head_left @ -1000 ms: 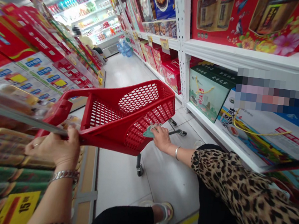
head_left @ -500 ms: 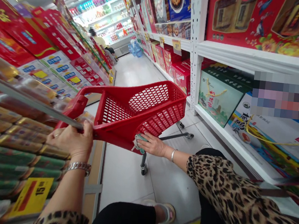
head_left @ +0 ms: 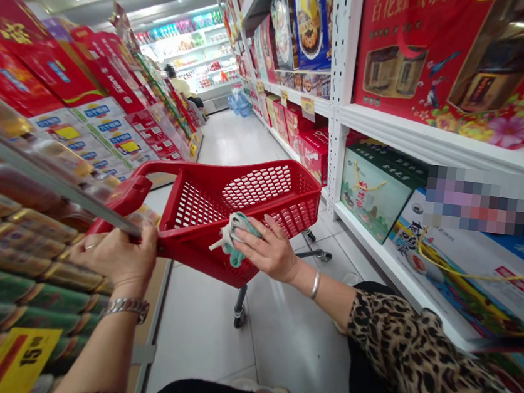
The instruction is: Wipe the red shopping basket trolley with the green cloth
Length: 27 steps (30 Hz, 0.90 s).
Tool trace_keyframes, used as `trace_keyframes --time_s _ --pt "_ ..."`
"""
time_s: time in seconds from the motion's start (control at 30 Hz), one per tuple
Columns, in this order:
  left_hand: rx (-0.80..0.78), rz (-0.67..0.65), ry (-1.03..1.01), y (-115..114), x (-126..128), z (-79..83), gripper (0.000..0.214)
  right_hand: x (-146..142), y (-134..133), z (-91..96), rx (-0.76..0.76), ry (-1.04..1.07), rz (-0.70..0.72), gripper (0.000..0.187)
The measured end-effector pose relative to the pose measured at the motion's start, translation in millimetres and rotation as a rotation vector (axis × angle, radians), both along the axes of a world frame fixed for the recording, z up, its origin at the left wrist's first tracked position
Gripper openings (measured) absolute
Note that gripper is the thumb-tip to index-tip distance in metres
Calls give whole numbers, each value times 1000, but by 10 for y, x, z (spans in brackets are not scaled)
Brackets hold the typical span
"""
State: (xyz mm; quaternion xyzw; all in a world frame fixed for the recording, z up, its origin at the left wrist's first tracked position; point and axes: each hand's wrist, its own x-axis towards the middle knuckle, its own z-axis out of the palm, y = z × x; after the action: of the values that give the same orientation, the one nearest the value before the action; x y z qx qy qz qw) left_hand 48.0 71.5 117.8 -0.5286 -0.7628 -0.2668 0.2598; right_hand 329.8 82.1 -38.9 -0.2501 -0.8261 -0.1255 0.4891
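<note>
Head camera looking down the aisle, and the action is right at the front: the person's left hand [head_left: 111, 255] is clenched around the near rim of a red mesh shopping trolley basket [head_left: 264, 175], fingers curled firmly over the plastic edge just beside its chunky handle [head_left: 128, 196]. Over to the right hand [head_left: 269, 251], fingers spread and laid over a bunched teal cloth [head_left: 234, 239] with white strands, and that cloth sits on the basket's near rim, inside the red frame. Is it pinched or only pressed? Can't tell from here; the fingers cover much of it. The basket stands tilted toward the person on a slim metal frame, with a small caster [head_left: 239, 316] on the white floor tile [head_left: 198, 340] below. A silver wristwatch [head_left: 126, 308] circles the left wrist, a plain bangle [head_left: 315, 284] the right, and a leopard-print sleeve [head_left: 426, 373] fills the lower right. On the left, rows of gold and green packaged goods [head_left: 10, 250] crowd the shelf, with a yellow price tag [head_left: 19, 358] marked 15 near the left hand's forearm. On the right, white shelves [head_left: 438, 141] carry a green gift box [head_left: 376, 194] and red boxes, well apart from both hands.
</note>
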Motion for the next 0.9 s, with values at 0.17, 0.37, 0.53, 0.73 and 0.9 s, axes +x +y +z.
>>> trace_keyframes --time_s 0.17,0.37,0.53,0.73,0.9 --pt "-1 11 1 -16 16 3 37 -313 131 380 -93 24 -124 39" --pt "-22 55 16 -50 -14 -25 38 -510 226 312 -171 58 -109 33" --pt "-14 71 20 -58 -65 -35 38 -270 280 210 -151 110 -202 30" --pt "8 52 33 -35 -126 -18 35 236 378 131 -244 91 -353 40" --pt "-71 45 31 34 -221 31 37 578 477 108 -314 115 -468 43"
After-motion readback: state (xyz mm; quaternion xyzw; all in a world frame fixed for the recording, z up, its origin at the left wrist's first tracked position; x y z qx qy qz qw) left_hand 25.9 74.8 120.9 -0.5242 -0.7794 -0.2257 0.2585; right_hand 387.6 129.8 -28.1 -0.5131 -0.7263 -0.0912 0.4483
